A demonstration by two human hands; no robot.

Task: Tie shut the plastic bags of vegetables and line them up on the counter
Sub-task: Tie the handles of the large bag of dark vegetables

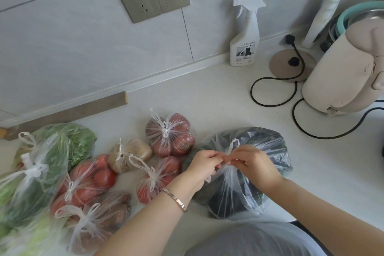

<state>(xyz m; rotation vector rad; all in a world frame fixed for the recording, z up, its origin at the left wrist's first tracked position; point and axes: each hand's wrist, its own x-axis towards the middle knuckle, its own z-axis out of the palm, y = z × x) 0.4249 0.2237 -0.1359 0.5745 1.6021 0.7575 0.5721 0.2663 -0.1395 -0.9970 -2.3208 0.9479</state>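
Left hand [202, 165] and right hand [252, 163] pinch the handles of the dark-vegetable bag [253, 181]; tied tomato bags [169, 134] lie left.

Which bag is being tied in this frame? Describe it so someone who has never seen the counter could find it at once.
Start at the beige kettle on the right of the counter and come towards the camera. The bag of dark vegetables lies there, its handles pinched between the left hand and right hand. Its contents look almost black, unlike the red, green and brown bags to its left.
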